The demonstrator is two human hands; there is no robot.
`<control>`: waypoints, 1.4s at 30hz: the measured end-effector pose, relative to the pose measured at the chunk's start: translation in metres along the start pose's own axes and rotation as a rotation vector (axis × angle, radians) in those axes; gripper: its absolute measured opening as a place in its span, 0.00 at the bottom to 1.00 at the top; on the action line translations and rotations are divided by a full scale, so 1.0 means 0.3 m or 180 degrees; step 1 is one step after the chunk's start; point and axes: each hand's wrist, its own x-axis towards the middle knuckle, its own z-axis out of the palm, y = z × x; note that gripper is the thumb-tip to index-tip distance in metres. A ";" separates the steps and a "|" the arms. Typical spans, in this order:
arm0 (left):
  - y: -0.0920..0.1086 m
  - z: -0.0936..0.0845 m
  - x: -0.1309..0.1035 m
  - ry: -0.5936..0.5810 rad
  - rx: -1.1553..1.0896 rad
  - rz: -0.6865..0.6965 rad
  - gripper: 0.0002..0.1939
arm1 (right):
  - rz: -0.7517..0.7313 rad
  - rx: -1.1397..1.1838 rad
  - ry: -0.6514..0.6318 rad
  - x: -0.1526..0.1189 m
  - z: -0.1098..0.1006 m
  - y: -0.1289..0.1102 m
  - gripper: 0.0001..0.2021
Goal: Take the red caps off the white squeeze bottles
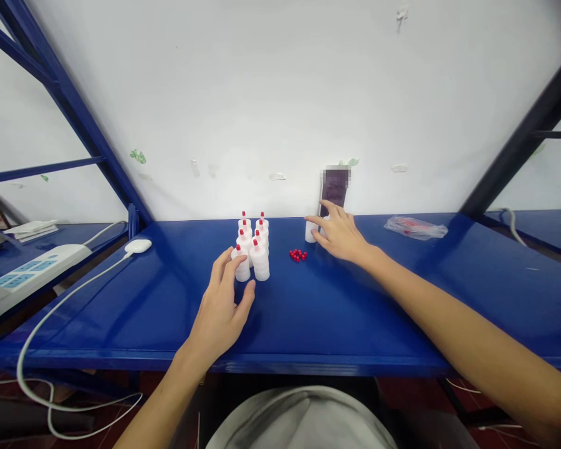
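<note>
Several white plastic squeeze bottles with red tips (261, 262) stand upright in two rows on the blue table. My left hand (219, 305) is at the front left bottle (242, 268), fingers curved beside it and thumb apart; whether the fingertips touch it I cannot tell. Farther right, my right hand (339, 236) reaches to a white bottle (310, 232), its fingers spread around the upper part. That bottle's top is hidden by my fingers. Something white shows partly behind this hand. A small heap of red caps (298, 255) lies between the two hands.
A phone (335, 187) leans on the white wall behind my right hand. Right of it lies a clear plastic bag (416, 227) with something red inside. A white charger (138, 246) with a cable and a power strip (32, 274) are at the left. Blue posts flank the table (336, 324).
</note>
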 end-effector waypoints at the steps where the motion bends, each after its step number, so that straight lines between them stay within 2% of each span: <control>1: -0.001 0.001 0.003 0.0029 -0.0040 -0.0007 0.20 | 0.0006 -0.0034 -0.0021 -0.001 0.002 0.000 0.21; 6: -0.018 0.010 0.011 0.0396 -0.0199 -0.0102 0.12 | -0.0031 -0.0166 0.0018 0.003 0.018 0.014 0.20; 9: -0.028 0.014 0.011 0.0481 -0.0232 -0.0175 0.11 | -0.0032 -0.0219 0.0104 0.005 0.031 0.024 0.19; 13: -0.033 0.013 0.010 0.0320 -0.0342 -0.0119 0.18 | -0.0167 -0.0113 0.0432 0.002 0.020 0.012 0.19; 17: -0.033 0.010 0.011 0.0020 -0.0393 -0.0101 0.24 | -0.0624 0.0438 0.0830 -0.019 -0.023 -0.076 0.18; 21: -0.032 0.012 0.011 -0.0101 -0.0426 -0.0059 0.25 | -0.1196 0.1155 0.0518 -0.060 -0.063 -0.222 0.16; 25: -0.025 0.009 0.007 0.0043 -0.0257 -0.0110 0.26 | -0.1135 0.1532 0.0165 -0.087 -0.066 -0.322 0.20; 28: -0.013 0.004 0.001 0.0399 -0.0010 -0.0123 0.25 | -0.0916 0.1854 -0.0017 -0.090 -0.051 -0.341 0.19; 30: -0.005 0.001 -0.003 0.0488 0.0102 -0.0090 0.22 | -0.0836 0.2021 -0.0058 -0.089 -0.042 -0.341 0.18; 33: 0.005 -0.002 -0.008 0.0120 -0.0007 -0.0179 0.19 | -0.0812 0.2210 -0.0031 -0.089 -0.038 -0.341 0.14; 36: 0.008 -0.002 -0.009 -0.0233 -0.0171 -0.0363 0.22 | -0.0938 0.2533 -0.0045 -0.093 -0.049 -0.347 0.11; 39: 0.007 -0.002 -0.009 -0.0296 -0.0182 -0.0323 0.21 | -0.1126 0.2883 -0.0112 -0.104 -0.066 -0.356 0.08; 42: 0.008 -0.003 -0.011 -0.0173 -0.0166 -0.0015 0.16 | -0.1258 0.3115 -0.0179 -0.120 -0.083 -0.363 0.08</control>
